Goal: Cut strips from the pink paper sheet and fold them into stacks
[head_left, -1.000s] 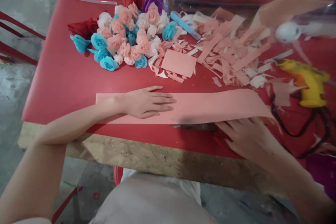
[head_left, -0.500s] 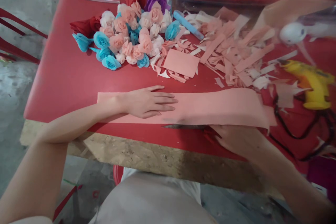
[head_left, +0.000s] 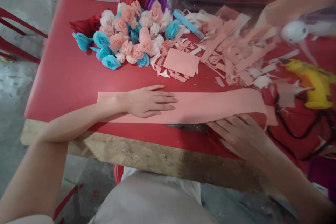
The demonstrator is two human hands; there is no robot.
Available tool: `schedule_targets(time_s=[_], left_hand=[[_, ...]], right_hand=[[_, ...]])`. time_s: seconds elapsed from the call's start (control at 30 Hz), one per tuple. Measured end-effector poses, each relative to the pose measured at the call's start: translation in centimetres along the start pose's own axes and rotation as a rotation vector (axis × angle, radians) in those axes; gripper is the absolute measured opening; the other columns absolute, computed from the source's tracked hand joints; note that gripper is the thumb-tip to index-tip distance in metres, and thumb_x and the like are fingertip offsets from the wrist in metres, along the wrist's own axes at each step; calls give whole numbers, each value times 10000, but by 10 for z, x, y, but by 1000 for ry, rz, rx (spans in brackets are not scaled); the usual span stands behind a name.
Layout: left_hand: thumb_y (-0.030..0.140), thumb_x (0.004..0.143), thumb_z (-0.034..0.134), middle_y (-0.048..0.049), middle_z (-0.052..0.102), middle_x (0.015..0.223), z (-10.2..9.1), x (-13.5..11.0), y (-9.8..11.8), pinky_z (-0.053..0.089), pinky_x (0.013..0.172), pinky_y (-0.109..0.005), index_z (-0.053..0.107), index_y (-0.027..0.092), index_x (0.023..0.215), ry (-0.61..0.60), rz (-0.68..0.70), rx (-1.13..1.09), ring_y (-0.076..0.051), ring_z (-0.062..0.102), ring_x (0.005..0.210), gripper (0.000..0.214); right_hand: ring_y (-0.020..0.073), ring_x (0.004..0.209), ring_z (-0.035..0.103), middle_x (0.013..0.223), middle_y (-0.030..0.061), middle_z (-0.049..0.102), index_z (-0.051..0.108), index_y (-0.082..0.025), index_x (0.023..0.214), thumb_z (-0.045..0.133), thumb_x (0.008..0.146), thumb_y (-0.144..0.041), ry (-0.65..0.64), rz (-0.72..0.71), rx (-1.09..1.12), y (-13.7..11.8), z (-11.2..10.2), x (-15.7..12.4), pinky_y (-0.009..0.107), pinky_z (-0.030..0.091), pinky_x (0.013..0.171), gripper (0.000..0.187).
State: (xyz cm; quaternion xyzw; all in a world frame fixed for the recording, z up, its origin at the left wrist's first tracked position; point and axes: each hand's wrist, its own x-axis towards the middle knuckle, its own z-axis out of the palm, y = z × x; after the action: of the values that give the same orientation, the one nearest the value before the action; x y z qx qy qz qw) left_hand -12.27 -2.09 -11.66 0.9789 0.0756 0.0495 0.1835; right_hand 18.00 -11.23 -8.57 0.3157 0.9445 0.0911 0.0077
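A long pink paper strip (head_left: pixel 199 106) lies across the red table (head_left: pixel 65 77) near its front edge. My left hand (head_left: pixel 147 102) rests flat on the strip's left half, fingers stretched out and pointing right. My right hand (head_left: pixel 240 134) lies at the strip's lower right end with its fingers spread, touching the paper's near edge. Dark scissor blades (head_left: pixel 183 126) show along the strip's near edge, and the handles are hidden under my right hand.
A heap of pink, white, blue and red paper roses (head_left: pixel 126 38) sits at the back left. Pink paper offcuts (head_left: pixel 231 49) and a cut rectangle (head_left: pixel 181 62) litter the middle. A yellow glue gun (head_left: pixel 315 84) with a black cord lies right. A red chair (head_left: pixel 15 38) stands left.
My right hand has shifted up over the strip's lower right edge, and that end of the paper has lifted and curled a little. The left hand stays still.
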Motion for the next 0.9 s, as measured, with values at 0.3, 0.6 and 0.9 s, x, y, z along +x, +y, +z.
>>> schedule_targets(time_s=[0.3,0.6,0.9], left_hand=[[312,948,273,-90,395,1436,-1,0,0,154,1136,-416,418,190,1351,-19,-9,-6,-182,321,1356,446],[319,943,280,-84,385,1442,-1,0,0,146,1137,-414,423,196,1351,-22,-12,-11,-188,315,1360,449],[328,944,267,-78,358,1457,1,0,-1,118,1142,-403,409,187,1359,-37,-17,-17,-182,289,1372,461]], right_hand=[[225,717,459,716,64,647,661,-169,844,539,599,-152,-75,90,-24,-6,1,4,332,292,656,274],[224,725,464,755,87,627,631,-124,944,458,714,-136,-18,32,37,-13,1,27,329,281,648,288],[208,708,463,728,85,615,642,-107,922,421,784,-124,34,-54,57,-16,1,38,314,302,674,261]])
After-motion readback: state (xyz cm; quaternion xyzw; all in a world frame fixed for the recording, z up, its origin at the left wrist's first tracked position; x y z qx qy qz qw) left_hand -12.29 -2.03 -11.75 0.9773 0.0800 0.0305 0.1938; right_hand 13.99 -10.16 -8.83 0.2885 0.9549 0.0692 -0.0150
